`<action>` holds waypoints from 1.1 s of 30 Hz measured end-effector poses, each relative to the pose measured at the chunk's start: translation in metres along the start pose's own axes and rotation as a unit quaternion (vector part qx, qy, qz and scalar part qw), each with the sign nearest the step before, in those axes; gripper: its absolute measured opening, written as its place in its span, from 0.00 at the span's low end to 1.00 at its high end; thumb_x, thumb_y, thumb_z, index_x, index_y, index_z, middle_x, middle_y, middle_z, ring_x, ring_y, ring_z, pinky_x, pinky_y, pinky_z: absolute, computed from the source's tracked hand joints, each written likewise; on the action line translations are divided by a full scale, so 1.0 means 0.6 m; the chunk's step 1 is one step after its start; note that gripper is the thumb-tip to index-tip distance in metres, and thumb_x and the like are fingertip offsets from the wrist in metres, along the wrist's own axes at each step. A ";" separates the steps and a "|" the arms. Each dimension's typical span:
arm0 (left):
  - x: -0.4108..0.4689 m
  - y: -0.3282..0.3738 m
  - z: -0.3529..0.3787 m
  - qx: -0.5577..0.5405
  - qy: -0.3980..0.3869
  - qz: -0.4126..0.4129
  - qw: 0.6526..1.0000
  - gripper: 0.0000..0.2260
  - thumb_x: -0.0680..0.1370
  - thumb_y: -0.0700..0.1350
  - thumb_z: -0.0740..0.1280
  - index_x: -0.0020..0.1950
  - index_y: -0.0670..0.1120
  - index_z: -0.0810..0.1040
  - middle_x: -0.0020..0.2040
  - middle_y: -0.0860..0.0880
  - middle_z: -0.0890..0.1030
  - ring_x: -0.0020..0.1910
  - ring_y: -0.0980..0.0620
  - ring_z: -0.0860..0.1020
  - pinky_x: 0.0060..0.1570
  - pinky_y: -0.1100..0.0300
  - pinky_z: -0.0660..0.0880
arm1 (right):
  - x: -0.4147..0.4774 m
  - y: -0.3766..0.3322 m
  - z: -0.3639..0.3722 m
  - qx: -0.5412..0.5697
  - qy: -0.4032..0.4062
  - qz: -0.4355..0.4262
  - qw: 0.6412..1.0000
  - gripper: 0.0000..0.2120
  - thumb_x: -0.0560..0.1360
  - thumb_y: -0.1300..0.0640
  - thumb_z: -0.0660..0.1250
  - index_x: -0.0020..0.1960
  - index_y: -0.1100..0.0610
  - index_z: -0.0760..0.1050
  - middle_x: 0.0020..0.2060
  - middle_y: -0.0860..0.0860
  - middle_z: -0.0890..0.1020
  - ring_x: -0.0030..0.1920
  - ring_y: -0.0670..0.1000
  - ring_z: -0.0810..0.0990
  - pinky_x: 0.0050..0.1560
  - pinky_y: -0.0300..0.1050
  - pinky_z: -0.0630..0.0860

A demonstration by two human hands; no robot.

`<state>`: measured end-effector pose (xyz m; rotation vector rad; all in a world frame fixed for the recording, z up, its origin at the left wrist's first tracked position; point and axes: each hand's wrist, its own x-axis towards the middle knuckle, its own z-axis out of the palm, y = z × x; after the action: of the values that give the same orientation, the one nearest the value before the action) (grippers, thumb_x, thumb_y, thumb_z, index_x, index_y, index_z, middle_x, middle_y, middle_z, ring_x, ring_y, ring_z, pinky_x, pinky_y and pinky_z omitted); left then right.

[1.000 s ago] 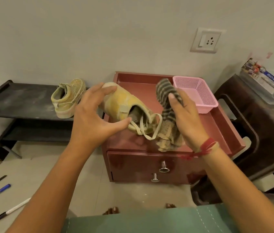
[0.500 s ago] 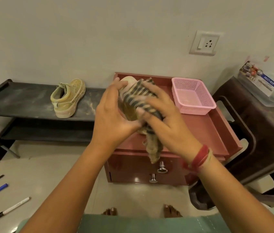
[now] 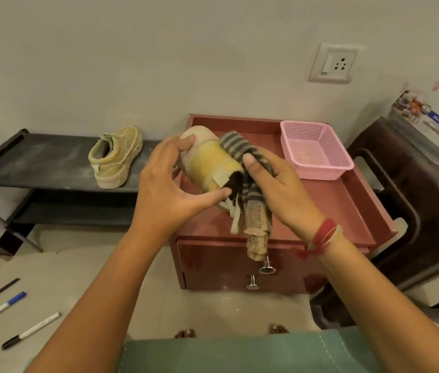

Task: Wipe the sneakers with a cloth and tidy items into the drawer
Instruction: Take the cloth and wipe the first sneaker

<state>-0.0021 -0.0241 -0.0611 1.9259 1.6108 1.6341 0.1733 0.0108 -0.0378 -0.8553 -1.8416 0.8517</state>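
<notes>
My left hand (image 3: 167,189) grips a yellow sneaker (image 3: 207,160) above the red-brown drawer cabinet (image 3: 347,208), fingers over the toe and thumb under the opening. My right hand (image 3: 275,187) holds a striped grey-and-tan cloth (image 3: 250,200) against the sneaker's right side; the cloth's end hangs down past the cabinet's front edge. White laces dangle below the shoe. A second yellow sneaker (image 3: 117,156) stands on the low black shelf (image 3: 37,162) at the left.
A pink plastic basket (image 3: 315,152) sits at the cabinet top's back right. Two drawer knobs (image 3: 266,267) face me. Several pens (image 3: 0,310) lie on the floor at the left. A dark stool (image 3: 415,189) with a clear box stands at the right.
The cloth has slid from over the sneaker's top to its right side, uncovering the yellow upper. My left hand stays on the shoe.
</notes>
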 end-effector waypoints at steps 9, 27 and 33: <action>-0.003 -0.008 -0.009 -0.003 -0.016 0.012 1.000 0.35 0.62 0.58 0.77 0.64 0.43 0.73 0.61 0.53 0.73 0.63 0.55 0.73 0.57 0.53 0.77 | 0.005 -0.002 0.024 -0.019 -0.039 -0.005 0.999 0.12 0.76 0.49 0.60 0.58 0.47 0.75 0.62 0.50 0.74 0.65 0.47 0.71 0.69 0.46 0.65; -0.010 -0.015 -0.013 0.015 -0.037 0.047 0.998 0.34 0.65 0.56 0.73 0.64 0.38 0.72 0.63 0.44 0.73 0.63 0.50 0.74 0.56 0.49 0.77 | -0.022 -0.013 0.049 -0.081 -0.111 -0.023 0.990 0.15 0.76 0.43 0.58 0.62 0.39 0.70 0.72 0.45 0.63 0.75 0.50 0.54 0.75 0.52 0.49; -0.013 -0.022 -0.020 0.025 -0.030 0.007 0.999 0.38 0.62 0.62 0.75 0.64 0.44 0.70 0.62 0.53 0.70 0.62 0.65 0.68 0.57 0.50 0.77 | -0.005 0.014 0.020 0.156 -0.062 0.157 0.973 0.13 0.81 0.55 0.56 0.61 0.56 0.74 0.55 0.56 0.81 0.53 0.46 0.80 0.54 0.39 0.76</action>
<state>-0.0183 -0.0305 -0.0702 1.9934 1.6337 1.5396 0.1653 0.0105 -0.0501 -0.9185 -1.6389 1.3814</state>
